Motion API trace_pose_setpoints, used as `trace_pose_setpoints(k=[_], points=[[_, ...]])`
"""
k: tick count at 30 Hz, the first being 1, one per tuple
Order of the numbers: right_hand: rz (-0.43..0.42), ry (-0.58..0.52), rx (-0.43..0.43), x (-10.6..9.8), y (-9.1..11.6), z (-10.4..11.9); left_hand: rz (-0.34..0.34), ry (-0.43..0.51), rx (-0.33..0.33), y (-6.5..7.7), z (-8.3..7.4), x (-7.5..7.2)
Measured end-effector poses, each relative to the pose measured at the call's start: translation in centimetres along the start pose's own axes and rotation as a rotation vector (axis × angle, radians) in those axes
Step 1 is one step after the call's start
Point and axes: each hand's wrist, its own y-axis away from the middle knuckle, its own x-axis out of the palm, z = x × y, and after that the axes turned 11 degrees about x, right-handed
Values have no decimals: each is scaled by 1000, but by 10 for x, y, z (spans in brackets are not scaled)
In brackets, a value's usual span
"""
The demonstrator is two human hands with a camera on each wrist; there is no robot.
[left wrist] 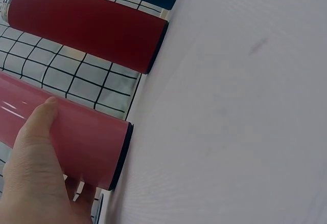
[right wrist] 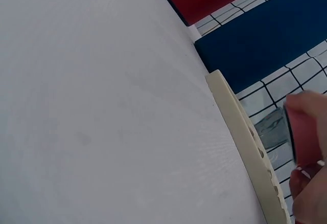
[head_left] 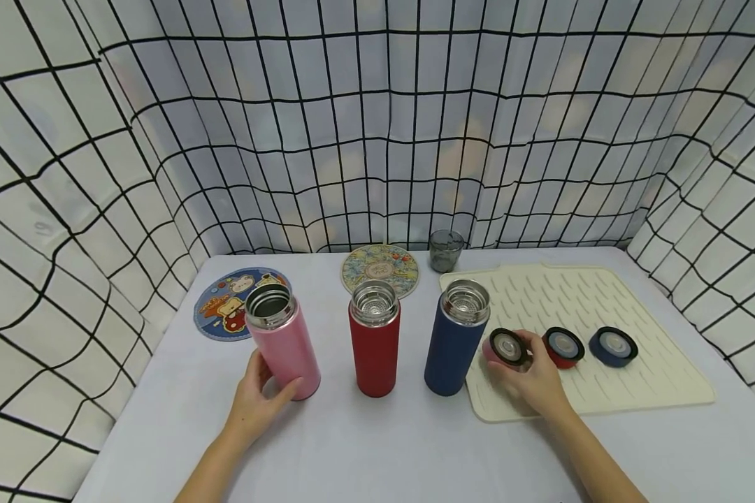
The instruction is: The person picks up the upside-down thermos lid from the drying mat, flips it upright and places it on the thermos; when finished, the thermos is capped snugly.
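Note:
My left hand (head_left: 258, 398) grips the lower part of an uncapped pink thermos (head_left: 287, 349), which stands upright on the white table; in the left wrist view the thumb (left wrist: 43, 119) lies along its side. My right hand (head_left: 535, 374) holds a pink lid (head_left: 507, 348) by its edge, over the left side of a cream drying mat (head_left: 648, 391). The lid's inner side faces up. Between my hands stand a red thermos (head_left: 375, 342) and a blue thermos (head_left: 456, 342), both uncapped and upright. A red lid (head_left: 564, 346) and a blue lid (head_left: 614, 346) lie on the mat.
A round blue cartoon mat (head_left: 217, 307) lies at the back left, partly behind the pink thermos. Another round patterned mat (head_left: 380, 269) is behind the red thermos. A grey glass cup (head_left: 444, 250) stands at the back. Black netting (head_left: 386, 150) surrounds the table's back and sides.

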Motion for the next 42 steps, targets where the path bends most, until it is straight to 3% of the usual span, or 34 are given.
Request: trace_pose_setpoints(k=[9,20,33,36,42], points=[[89,-246,-46,-18,2,27,16,-11,-26,0,-1,0],[104,-479,-144,-33,16,58,26,-21,-50,-1,-5,-3],[139,-757,-350,-45,33,80,29,-13,-59,2,35,-2],[147,-830,-405,-43,37,85,36,-8,-55,1,30,-2],[195,-903,-485,-36,43,97,45,-57,0,0,5,-2]])
